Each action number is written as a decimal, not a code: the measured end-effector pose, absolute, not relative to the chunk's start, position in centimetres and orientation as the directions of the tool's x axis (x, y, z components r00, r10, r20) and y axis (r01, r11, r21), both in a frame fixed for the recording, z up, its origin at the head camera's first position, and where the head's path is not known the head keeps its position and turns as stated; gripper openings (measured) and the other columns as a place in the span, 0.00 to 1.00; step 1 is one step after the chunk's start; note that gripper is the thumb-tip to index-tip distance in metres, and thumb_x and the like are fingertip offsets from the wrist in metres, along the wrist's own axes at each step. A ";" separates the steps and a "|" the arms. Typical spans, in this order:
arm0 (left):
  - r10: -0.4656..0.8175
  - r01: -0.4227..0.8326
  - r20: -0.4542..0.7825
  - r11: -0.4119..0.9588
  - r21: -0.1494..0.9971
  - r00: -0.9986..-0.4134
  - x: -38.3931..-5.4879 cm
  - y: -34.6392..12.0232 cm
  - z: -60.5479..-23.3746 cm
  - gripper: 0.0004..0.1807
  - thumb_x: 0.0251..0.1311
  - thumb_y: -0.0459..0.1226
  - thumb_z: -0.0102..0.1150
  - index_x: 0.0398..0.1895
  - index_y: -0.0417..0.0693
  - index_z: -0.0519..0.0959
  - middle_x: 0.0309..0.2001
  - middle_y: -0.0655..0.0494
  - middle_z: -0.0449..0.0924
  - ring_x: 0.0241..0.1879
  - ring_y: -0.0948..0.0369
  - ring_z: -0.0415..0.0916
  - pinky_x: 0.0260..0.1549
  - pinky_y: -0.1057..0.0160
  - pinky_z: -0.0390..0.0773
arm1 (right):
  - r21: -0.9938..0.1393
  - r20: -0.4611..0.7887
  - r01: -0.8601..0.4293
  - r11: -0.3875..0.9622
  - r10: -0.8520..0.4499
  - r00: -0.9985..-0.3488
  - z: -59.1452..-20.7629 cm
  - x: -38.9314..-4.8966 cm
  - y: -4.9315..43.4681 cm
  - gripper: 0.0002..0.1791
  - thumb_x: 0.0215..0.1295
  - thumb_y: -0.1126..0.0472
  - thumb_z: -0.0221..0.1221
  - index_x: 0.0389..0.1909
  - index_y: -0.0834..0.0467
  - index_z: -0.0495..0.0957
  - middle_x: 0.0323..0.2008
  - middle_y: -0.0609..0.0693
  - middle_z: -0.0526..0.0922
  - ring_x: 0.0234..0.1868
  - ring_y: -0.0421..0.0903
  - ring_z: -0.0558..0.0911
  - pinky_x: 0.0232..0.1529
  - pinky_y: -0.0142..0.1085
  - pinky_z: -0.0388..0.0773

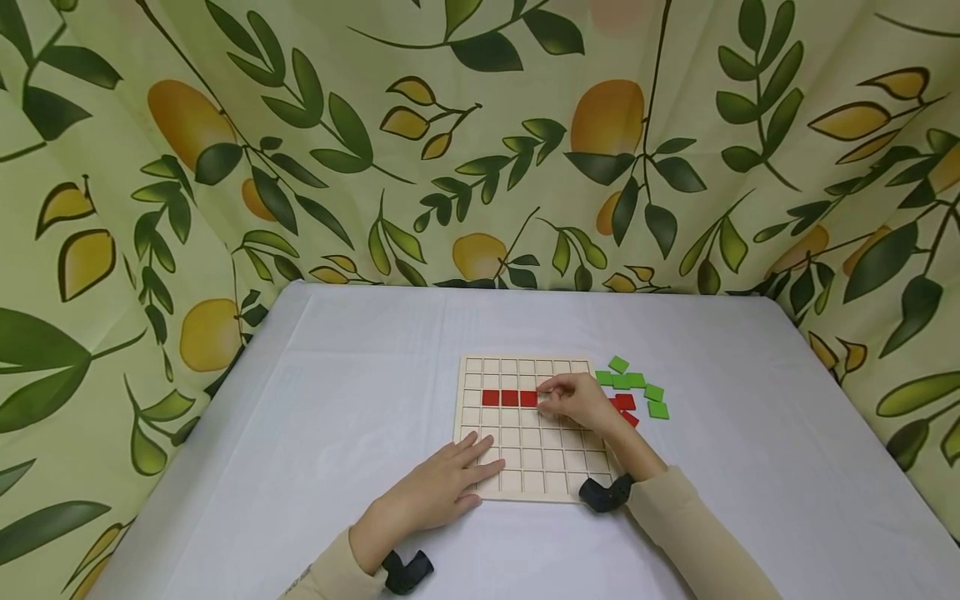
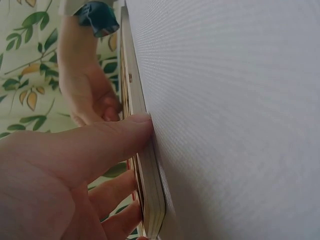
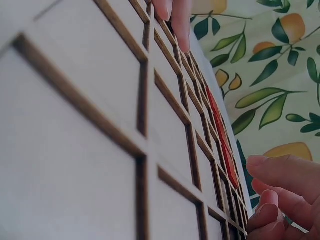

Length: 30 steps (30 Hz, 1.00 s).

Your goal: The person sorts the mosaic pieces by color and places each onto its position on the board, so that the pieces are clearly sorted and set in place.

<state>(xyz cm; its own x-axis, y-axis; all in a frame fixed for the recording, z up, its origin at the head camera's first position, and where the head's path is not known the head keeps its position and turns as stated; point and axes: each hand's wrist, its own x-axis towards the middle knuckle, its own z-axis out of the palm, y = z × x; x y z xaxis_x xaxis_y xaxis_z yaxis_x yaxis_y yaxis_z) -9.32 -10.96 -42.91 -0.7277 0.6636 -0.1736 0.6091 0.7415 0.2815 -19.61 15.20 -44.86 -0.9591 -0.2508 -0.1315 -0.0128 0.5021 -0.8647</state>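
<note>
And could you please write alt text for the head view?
A right hand is beside three red tiles in a row on a gridded board. The left hand rests on its near left corner; green tiles lie to the right.

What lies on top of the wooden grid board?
On the board: three red tiles in a row and part of the left hand. Whatever lies beneath that hand and the right hand cannot be seen.

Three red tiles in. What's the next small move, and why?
Probably reach the right hand to the loose red tiles beside the board for another: the three placed tiles make a row, no tile shows in its grasp, and the left hand touches the board's edge.
</note>
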 end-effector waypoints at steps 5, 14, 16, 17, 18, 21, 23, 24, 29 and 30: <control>0.664 0.613 -0.170 0.742 0.272 -0.728 -9.3 -11.0 -43.0 0.28 0.67 0.44 0.53 0.71 0.62 0.65 0.76 0.53 0.57 0.77 0.51 0.52 0.72 0.48 0.64 | -0.868 -0.119 -0.027 0.496 -0.261 -0.958 -44.6 -19.0 15.4 0.14 0.54 0.65 0.67 0.41 0.67 0.82 0.20 0.45 0.72 0.23 0.39 0.69 0.22 0.25 0.67; 0.662 0.612 -0.172 0.744 0.269 -0.729 -9.3 -11.0 -43.0 0.28 0.68 0.45 0.52 0.71 0.63 0.64 0.76 0.53 0.56 0.77 0.51 0.52 0.72 0.48 0.63 | -0.867 -0.106 -0.036 0.498 -0.254 -0.961 -44.3 -18.2 16.1 0.14 0.53 0.65 0.68 0.40 0.68 0.82 0.21 0.45 0.73 0.22 0.36 0.69 0.21 0.25 0.67; 0.662 0.610 -0.174 0.744 0.273 -0.729 -9.3 -11.0 -43.0 0.27 0.68 0.45 0.52 0.71 0.63 0.64 0.76 0.54 0.56 0.77 0.51 0.52 0.72 0.49 0.63 | -0.869 -0.111 -0.025 0.494 -0.244 -0.964 -44.3 -18.0 16.3 0.14 0.53 0.64 0.69 0.40 0.67 0.82 0.21 0.45 0.73 0.22 0.36 0.70 0.21 0.25 0.68; 0.662 0.611 -0.173 0.743 0.273 -0.729 -9.3 -11.0 -43.0 0.27 0.68 0.45 0.52 0.71 0.63 0.64 0.76 0.54 0.56 0.77 0.51 0.52 0.72 0.49 0.63 | -0.869 -0.107 -0.028 0.494 -0.243 -0.964 -44.2 -17.9 16.4 0.14 0.53 0.64 0.68 0.40 0.67 0.82 0.22 0.45 0.74 0.23 0.36 0.70 0.21 0.25 0.69; 0.663 0.611 -0.173 0.743 0.273 -0.728 -9.3 -11.0 -43.0 0.28 0.68 0.45 0.52 0.71 0.63 0.64 0.76 0.54 0.56 0.77 0.51 0.52 0.72 0.49 0.63 | -0.870 -0.107 -0.024 0.492 -0.237 -0.966 -44.2 -17.8 16.5 0.14 0.53 0.63 0.68 0.40 0.66 0.83 0.22 0.45 0.74 0.23 0.36 0.70 0.22 0.25 0.69; 0.667 0.615 -0.166 0.739 0.276 -0.726 -9.3 -11.0 -43.0 0.28 0.68 0.44 0.53 0.71 0.62 0.65 0.76 0.53 0.56 0.77 0.51 0.52 0.72 0.48 0.63 | -0.874 -0.093 -0.031 0.485 -0.230 -0.969 -44.1 -17.4 16.8 0.14 0.54 0.63 0.68 0.39 0.66 0.83 0.21 0.44 0.74 0.23 0.37 0.70 0.20 0.26 0.68; 0.670 0.617 -0.162 0.736 0.279 -0.725 -9.3 -11.0 -42.9 0.28 0.67 0.44 0.53 0.71 0.62 0.65 0.76 0.52 0.57 0.76 0.51 0.53 0.71 0.48 0.64 | -0.873 -0.093 -0.029 0.487 -0.226 -0.970 -44.0 -17.2 16.9 0.14 0.55 0.62 0.67 0.40 0.66 0.82 0.21 0.43 0.74 0.23 0.37 0.70 0.20 0.26 0.67; 0.670 0.617 -0.162 0.735 0.283 -0.724 -9.2 -10.9 -42.9 0.28 0.67 0.44 0.53 0.71 0.61 0.65 0.76 0.52 0.57 0.76 0.51 0.53 0.71 0.48 0.64 | -0.872 -0.105 -0.014 0.490 -0.215 -0.971 -44.0 -17.1 17.0 0.14 0.55 0.62 0.67 0.40 0.65 0.83 0.21 0.43 0.74 0.22 0.37 0.70 0.19 0.26 0.67; 0.671 0.616 -0.165 0.734 0.287 -0.723 -9.2 -10.9 -42.8 0.28 0.67 0.43 0.53 0.71 0.62 0.65 0.76 0.52 0.57 0.77 0.51 0.53 0.71 0.48 0.64 | -0.864 -0.150 0.039 0.502 -0.183 -0.972 -43.8 -16.8 17.4 0.15 0.56 0.62 0.66 0.43 0.66 0.82 0.21 0.43 0.74 0.19 0.36 0.69 0.18 0.26 0.66; 0.671 0.615 -0.165 0.734 0.288 -0.723 -9.2 -10.9 -42.8 0.28 0.67 0.43 0.53 0.71 0.62 0.65 0.76 0.52 0.57 0.77 0.51 0.52 0.71 0.48 0.63 | -0.866 -0.157 0.050 0.498 -0.175 -0.972 -43.8 -16.8 17.5 0.15 0.56 0.63 0.66 0.43 0.66 0.82 0.20 0.44 0.73 0.19 0.36 0.68 0.18 0.26 0.66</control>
